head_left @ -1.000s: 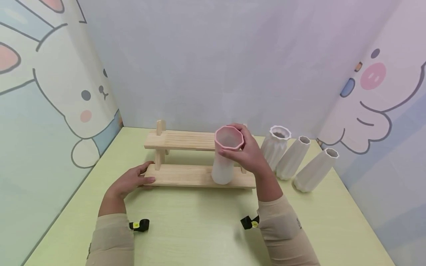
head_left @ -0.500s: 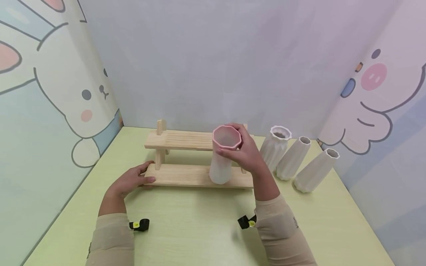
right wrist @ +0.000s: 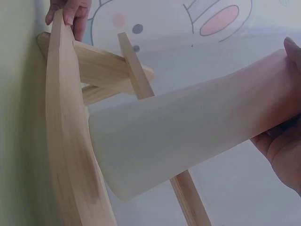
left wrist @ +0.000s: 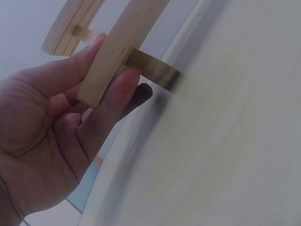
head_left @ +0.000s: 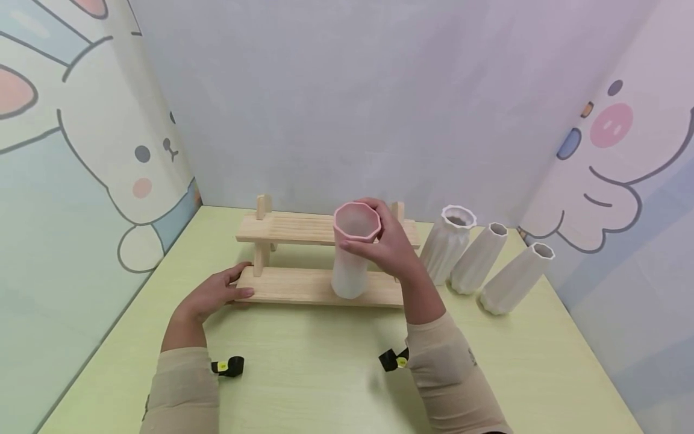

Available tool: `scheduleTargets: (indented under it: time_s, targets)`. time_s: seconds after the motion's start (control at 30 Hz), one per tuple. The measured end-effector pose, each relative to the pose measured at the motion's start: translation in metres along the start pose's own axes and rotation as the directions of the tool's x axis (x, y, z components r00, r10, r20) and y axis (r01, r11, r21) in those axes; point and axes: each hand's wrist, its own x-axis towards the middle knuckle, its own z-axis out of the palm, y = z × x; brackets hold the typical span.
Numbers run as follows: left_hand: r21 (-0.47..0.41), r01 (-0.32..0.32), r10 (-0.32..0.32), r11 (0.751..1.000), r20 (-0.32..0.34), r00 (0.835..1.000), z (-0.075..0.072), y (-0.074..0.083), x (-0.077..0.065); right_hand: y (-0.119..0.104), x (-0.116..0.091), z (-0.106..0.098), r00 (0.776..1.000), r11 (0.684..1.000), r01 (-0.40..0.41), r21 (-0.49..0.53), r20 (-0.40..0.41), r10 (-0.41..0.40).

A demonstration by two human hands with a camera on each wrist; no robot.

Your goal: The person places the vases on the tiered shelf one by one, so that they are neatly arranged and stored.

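My right hand (head_left: 387,241) grips a tall vase (head_left: 350,271), white below and pink at its eight-sided rim, near the top. The vase stands upright, its base right at the lower board of a two-tier wooden shelf (head_left: 293,284). In the right wrist view the base of the vase (right wrist: 188,132) meets the board's edge line. My left hand (head_left: 214,292) holds the left end of that lower board, thumb on one face and fingers on the other, as the left wrist view shows of the board (left wrist: 113,56).
To the right of the shelf stand three white vases: one with a scalloped rim (head_left: 447,247), a slim one (head_left: 479,259) and another slim one (head_left: 515,280) nearer the front. Cartoon-printed walls (head_left: 379,108) enclose the pale green table (head_left: 303,374) at the back and sides.
My right hand has moved left along the lower board with the pink-and-white vase. My left hand keeps its hold on the board's end.
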Motion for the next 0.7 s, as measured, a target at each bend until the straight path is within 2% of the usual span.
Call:
scheduleTargets:
  time_s: [0.2,0.7]
  targets:
    - [0.019,0.0,0.0,1.0,-0.006,1.0,0.0,0.001,0.0,0.001,0.002,0.004,1.0,1.0,0.001,-0.016,0.0,-0.001]
    - [-0.006,0.004,-0.004,1.0,-0.007,1.0,0.001,0.002,-0.001,-0.002,0.008,0.014,1.0,1.0,-0.001,-0.018,0.008,0.002]
